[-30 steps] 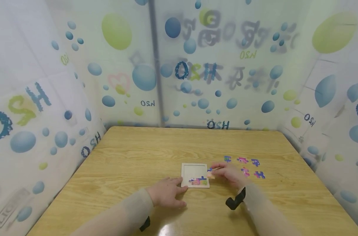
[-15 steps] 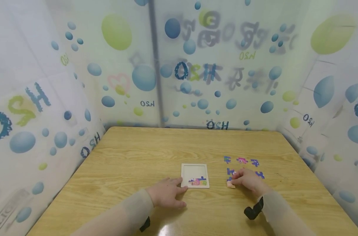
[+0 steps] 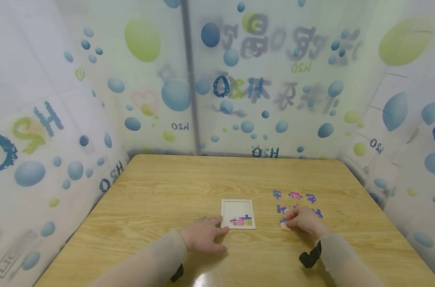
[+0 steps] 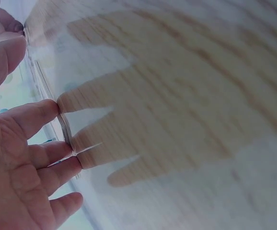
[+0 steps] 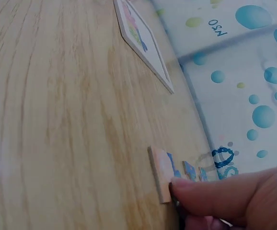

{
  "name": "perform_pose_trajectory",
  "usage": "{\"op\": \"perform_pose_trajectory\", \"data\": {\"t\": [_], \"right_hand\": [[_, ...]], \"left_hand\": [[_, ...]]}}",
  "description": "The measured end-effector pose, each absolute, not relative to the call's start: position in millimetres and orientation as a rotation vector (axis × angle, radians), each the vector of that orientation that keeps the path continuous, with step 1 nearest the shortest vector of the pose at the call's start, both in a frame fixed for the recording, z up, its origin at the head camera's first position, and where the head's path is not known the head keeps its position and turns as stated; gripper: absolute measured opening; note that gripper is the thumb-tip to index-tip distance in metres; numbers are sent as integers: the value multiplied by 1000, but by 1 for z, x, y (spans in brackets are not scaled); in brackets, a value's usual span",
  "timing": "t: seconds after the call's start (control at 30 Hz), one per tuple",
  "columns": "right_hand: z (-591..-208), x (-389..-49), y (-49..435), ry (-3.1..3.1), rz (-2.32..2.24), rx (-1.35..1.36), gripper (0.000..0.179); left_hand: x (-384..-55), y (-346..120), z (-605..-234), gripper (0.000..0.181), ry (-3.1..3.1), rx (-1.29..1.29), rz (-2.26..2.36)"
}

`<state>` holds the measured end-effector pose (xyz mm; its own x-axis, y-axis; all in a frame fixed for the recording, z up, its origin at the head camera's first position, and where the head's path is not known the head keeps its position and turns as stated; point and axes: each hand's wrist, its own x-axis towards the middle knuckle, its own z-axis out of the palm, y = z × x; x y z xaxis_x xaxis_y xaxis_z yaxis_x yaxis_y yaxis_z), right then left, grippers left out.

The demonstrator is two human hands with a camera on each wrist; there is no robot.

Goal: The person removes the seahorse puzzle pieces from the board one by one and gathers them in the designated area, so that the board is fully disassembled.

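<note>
My left hand [image 3: 204,236] lies with fingers spread, its fingertips at the left side of a small white puzzle frame [image 3: 254,215]. Several joined puzzle pieces [image 3: 241,221], pink, blue and green, fill part of the frame's lower side. To the right, my right hand [image 3: 306,221] pinches a peach-and-blue puzzle piece [image 3: 284,226] by its right side, down at the tabletop. In the right wrist view the thumb [image 5: 196,191] covers one edge of that puzzle piece [image 5: 161,175]. The fingers behind the thumb are mostly hidden there.
Loose puzzle pieces [image 3: 295,195] lie in rows beyond my right hand, which covers some of them. The wooden table [image 3: 167,179] ends at a patterned curtain [image 3: 149,91] at the back and sides.
My right hand has carried the peach-and-blue puzzle piece from beside the frame's right edge rightward to the loose pieces. My left hand has stayed at the frame.
</note>
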<state>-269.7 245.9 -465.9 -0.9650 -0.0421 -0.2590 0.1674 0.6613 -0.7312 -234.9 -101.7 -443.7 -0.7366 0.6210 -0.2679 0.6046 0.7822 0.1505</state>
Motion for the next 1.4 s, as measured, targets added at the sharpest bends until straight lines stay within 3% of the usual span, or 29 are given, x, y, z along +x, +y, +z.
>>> {"op": "perform_pose_trajectory", "data": {"t": [0.37, 0.6, 1.0, 1.4], "right_hand": [[-461, -271, 240, 2657, -1193, 32, 17], [-459, -277, 206, 2446, -1452, 84, 10], [-467, -290, 139, 2359, -1623, 33, 14], [-481, -289, 116, 2440, -1449, -156, 20]], "left_hand": [[-236, -101, -444, 69, 2674, 937, 83], [-236, -101, -444, 69, 2674, 932, 86], [-237, -102, -445, 68, 2676, 927, 96], [-237, -102, -445, 67, 2675, 942, 123]]}}
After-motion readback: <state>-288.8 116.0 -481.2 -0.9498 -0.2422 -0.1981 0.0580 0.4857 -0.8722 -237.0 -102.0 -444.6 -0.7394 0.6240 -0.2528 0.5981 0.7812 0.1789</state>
